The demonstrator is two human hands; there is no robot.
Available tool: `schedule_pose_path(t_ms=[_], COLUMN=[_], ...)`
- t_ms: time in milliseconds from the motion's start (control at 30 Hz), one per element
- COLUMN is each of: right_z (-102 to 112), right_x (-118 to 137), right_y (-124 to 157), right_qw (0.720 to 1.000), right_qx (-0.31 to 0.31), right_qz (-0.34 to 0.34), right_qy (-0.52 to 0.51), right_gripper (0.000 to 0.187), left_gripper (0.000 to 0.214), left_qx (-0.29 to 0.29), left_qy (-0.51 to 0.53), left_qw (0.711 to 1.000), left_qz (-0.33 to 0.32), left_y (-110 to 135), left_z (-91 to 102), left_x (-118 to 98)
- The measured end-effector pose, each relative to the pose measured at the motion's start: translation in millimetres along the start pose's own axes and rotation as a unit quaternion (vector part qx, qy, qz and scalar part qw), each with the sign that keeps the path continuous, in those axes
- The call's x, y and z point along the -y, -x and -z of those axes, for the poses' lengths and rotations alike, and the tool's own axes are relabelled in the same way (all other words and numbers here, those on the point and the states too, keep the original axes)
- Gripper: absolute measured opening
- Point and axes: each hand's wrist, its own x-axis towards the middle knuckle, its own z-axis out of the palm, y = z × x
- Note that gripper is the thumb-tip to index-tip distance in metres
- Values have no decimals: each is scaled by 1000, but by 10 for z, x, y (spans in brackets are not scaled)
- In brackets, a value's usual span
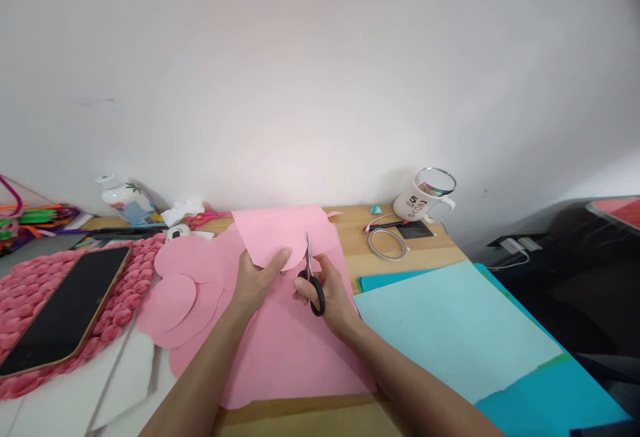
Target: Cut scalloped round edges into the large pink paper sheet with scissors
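My left hand [256, 281] pinches the lower edge of a raised pink paper sheet [280, 230], thumb on top. My right hand [327, 293] grips black-handled scissors [313, 277], fingers through the loops, and the blades point up into the pink paper beside my left thumb. A larger pink sheet [290, 350] lies flat on the wooden desk under both hands. Cut pink rounded pieces [175, 297] are stacked just to the left of my left hand.
A light blue sheet [450, 330] lies over darker teal paper on the right. A phone [65, 310] rests on a pink knitted mat at the left. A white mug [425, 197], a coiled white cable [385, 240], a bottle [123, 200] and pipe cleaners [30, 220] stand along the wall.
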Motion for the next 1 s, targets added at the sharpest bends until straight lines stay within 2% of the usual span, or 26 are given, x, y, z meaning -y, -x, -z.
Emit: schedule_pose_path(t_ms=[100, 233, 433, 1000], right_z=[-19, -26, -5, 0], right_x=[-7, 9, 14, 7], right_y=[6, -4, -25, -17], right_qw=[1000, 998, 996, 999], right_qx=[9, 12, 20, 5], right_qz=[2, 40, 45, 51], right_qy=[-13, -39, -72, -1], right_gripper=[49, 49, 45, 44], left_gripper=[19, 19, 34, 17], left_qx=[6, 7, -2, 25], left_qy=[-10, -43, -59, -44], left_qw=[1000, 999, 998, 998], left_qz=[12, 26, 16, 27], left_y=[26, 62, 65, 62], left_z=[-31, -71, -98, -53], left_x=[-10, -38, -72, -85])
